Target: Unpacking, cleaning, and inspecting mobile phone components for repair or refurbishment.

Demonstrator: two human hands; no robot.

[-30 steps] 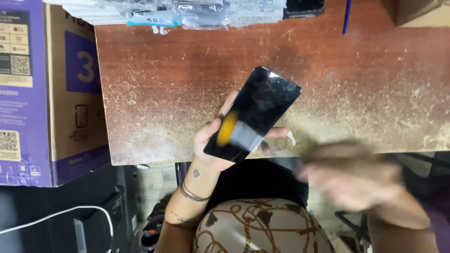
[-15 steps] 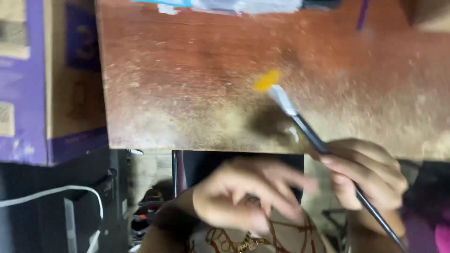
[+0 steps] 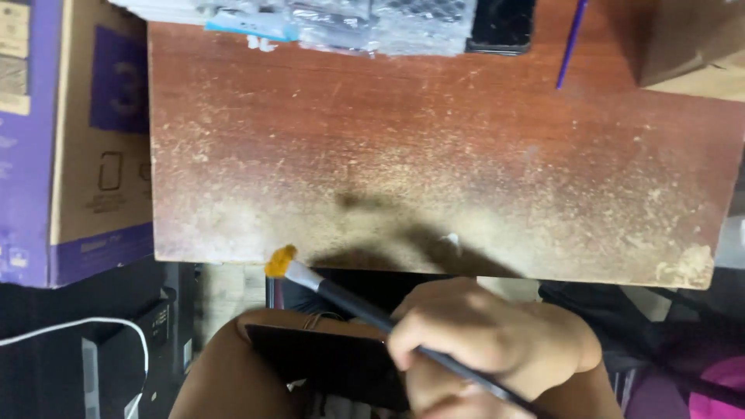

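right hand [image 3: 481,341] fisted low; left forearm [image 3: 225,372] beside it.

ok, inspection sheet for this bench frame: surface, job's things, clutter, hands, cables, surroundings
Surface: worn reddish wooden table, scuffed pale toward the near edge.
Job's things: brush with orange bristles; dark flat panel below the table edge.
Clutter: bagged parts along the far edge; purple pen.
Hands: right hand grips the brush handle; left hand hidden, only the forearm shows.
Cables: white cable at lower left.
Surroundings: purple-and-brown cardboard box left; brown box at far right.
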